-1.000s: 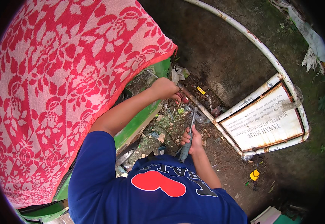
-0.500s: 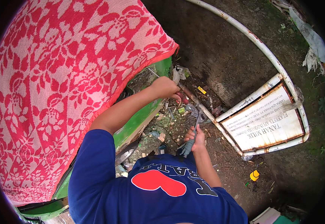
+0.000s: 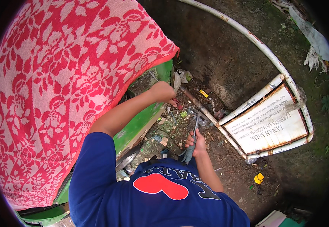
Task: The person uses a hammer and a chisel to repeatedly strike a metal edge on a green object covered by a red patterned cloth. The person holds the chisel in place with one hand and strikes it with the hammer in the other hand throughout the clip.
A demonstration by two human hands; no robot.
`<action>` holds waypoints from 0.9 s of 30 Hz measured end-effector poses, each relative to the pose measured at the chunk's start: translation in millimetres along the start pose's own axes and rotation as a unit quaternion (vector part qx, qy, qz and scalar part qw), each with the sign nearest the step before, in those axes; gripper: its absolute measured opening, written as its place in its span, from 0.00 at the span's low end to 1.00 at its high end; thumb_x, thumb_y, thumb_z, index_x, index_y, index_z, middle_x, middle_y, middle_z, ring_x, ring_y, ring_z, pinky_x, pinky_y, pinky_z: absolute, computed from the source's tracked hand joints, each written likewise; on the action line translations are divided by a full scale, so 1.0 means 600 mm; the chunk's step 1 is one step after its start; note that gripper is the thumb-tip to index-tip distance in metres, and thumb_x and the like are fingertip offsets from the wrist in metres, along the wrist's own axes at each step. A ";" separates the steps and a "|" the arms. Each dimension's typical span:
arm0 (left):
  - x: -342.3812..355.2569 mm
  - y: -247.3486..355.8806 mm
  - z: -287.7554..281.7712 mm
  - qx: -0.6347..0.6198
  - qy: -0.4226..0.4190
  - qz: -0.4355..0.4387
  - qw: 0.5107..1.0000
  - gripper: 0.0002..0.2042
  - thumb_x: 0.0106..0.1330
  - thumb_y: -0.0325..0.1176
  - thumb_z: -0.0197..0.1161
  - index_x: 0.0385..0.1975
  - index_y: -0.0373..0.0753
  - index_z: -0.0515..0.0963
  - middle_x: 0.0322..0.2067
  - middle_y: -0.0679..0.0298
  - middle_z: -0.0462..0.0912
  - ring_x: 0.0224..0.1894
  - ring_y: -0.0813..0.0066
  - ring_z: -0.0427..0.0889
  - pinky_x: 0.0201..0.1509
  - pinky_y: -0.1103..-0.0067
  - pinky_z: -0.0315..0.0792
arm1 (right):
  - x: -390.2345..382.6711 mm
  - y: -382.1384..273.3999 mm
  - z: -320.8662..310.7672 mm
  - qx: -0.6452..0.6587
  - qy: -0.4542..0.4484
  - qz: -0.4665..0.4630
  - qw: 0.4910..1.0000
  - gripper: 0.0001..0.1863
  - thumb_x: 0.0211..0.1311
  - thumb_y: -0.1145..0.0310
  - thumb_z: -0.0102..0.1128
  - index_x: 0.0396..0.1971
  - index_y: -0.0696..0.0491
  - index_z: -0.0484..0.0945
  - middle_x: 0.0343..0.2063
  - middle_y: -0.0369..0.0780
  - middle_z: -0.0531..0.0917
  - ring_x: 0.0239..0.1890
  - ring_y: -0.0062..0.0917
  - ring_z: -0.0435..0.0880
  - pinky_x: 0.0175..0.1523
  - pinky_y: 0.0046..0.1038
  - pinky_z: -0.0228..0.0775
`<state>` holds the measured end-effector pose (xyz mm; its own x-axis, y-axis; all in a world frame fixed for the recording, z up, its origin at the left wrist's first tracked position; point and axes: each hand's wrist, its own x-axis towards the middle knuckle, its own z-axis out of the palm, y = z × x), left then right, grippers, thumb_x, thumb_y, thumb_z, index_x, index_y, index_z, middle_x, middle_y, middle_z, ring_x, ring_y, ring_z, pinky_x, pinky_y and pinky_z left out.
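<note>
Near the green panel's edge (image 3: 138, 125), my left hand (image 3: 162, 92) holds a red-handled tool (image 3: 178, 104), my right hand (image 3: 198, 145) a metal tool (image 3: 197, 123).

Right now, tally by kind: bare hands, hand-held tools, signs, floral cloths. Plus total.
Hands: 2 (left hand, right hand)
Hand-held tools: 2 (red-handled tool in the left, metal tool in the right)
Signs: 1 (white sign)
Floral cloths: 1 (red-and-pink cloth)
Total: 6
</note>
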<state>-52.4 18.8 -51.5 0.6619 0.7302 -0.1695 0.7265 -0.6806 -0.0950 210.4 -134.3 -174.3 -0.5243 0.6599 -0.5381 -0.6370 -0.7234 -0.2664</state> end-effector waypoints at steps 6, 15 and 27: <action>0.000 -0.009 0.017 0.019 0.008 0.013 1.000 0.26 0.51 0.65 0.62 0.20 0.42 0.82 0.17 0.60 0.80 0.25 0.55 0.83 0.27 0.63 0.74 | 0.040 0.029 -0.017 0.209 0.014 0.088 0.974 0.22 0.72 0.43 0.42 0.27 0.45 0.68 0.14 0.27 0.63 0.15 0.16 0.62 0.25 0.28 0.61; 0.003 -0.008 0.015 0.011 0.013 0.008 1.000 0.27 0.49 0.63 0.63 0.19 0.41 0.82 0.18 0.60 0.80 0.26 0.54 0.83 0.27 0.63 0.74 | 0.044 0.044 -0.002 0.191 0.003 0.089 0.978 0.22 0.72 0.45 0.42 0.25 0.45 0.68 0.14 0.26 0.63 0.15 0.15 0.63 0.27 0.24 0.61; -0.007 -0.006 0.022 -0.007 0.006 0.003 1.000 0.27 0.49 0.63 0.64 0.20 0.41 0.83 0.19 0.60 0.81 0.27 0.56 0.84 0.29 0.64 0.75 | 0.037 0.061 0.027 0.209 -0.096 0.148 0.962 0.23 0.72 0.44 0.42 0.25 0.46 0.68 0.15 0.27 0.64 0.15 0.16 0.64 0.26 0.26 0.62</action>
<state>-60.3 17.7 -63.3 0.6690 0.7263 -0.1578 0.7243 -0.6848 -0.0808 166.2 -143.1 -183.1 -0.7869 0.4916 -0.3730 -0.5940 -0.7673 0.2418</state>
